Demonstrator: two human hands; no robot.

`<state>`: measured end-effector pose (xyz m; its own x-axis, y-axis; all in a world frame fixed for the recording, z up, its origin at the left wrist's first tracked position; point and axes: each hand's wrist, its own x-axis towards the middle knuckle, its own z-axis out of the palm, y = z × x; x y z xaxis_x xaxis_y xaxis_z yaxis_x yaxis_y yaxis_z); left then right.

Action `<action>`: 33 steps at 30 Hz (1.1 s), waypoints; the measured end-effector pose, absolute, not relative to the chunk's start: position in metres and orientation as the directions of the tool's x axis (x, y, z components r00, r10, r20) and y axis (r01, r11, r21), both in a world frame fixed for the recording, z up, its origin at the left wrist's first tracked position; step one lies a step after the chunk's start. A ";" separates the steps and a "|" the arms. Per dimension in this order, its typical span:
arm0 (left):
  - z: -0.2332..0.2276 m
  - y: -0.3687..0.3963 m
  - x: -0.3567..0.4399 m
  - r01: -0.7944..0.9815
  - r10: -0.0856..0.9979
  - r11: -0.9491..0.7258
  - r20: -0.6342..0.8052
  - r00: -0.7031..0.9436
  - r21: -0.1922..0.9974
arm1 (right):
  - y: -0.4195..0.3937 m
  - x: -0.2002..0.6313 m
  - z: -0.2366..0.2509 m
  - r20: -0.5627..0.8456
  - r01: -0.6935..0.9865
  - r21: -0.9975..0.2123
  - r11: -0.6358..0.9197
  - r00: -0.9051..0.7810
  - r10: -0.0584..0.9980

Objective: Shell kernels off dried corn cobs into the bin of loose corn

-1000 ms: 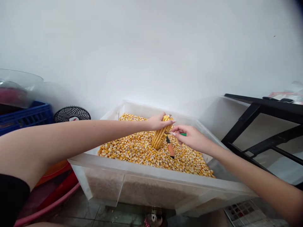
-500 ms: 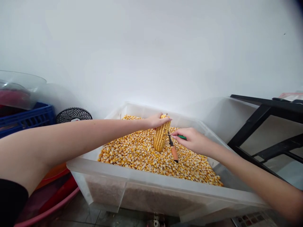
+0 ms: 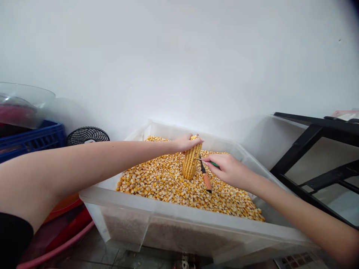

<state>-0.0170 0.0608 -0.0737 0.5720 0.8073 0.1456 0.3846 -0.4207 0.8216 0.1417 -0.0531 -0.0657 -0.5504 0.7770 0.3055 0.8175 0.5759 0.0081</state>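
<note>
My left hand (image 3: 187,143) is closed around the upper part of a corn cob (image 3: 190,162), which stands slightly tilted with its lower end on loose corn kernels (image 3: 159,183). In my right hand (image 3: 221,166) is a thin tool with a green handle (image 3: 214,164); its narrow metal tip reaches the cob's right side, where a small gap in the kernels shows. A second tool with an orange-brown handle (image 3: 206,182) and a dark shaft lies on the kernels just right of the cob. All this is inside a translucent plastic bin (image 3: 179,213).
Behind the bin rises a white wall (image 3: 179,67). A black metal frame (image 3: 297,149) leans at the right. On the left are a blue crate (image 3: 47,136), a black fan grille (image 3: 86,134) and a pink-rimmed basin (image 3: 61,248) on the tiled floor.
My right hand has shifted slightly and turned a little, the green handle tilting with it. My left hand and the cob stay almost where they were.
</note>
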 end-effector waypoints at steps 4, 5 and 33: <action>-0.075 0.063 -0.017 0.401 0.808 -0.434 0.152 0.568 0.806 | -0.054 0.142 -0.065 0.302 0.827 0.039 0.561 -0.545 0.783; -0.075 0.064 -0.017 0.402 0.807 -0.438 0.155 0.570 0.804 | -0.054 0.142 -0.065 0.296 0.827 0.048 0.560 -0.547 0.783; -0.072 0.055 -0.020 0.393 0.817 -0.400 0.128 0.562 0.828 | -0.058 0.143 -0.077 0.334 0.763 0.277 0.584 -0.647 0.686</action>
<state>-0.0199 0.0551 -0.0716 0.5622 0.8171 0.1275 0.3929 -0.3996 0.8282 0.1432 -0.0576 -0.0771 -0.6466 0.6857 0.3342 0.7628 0.5844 0.2769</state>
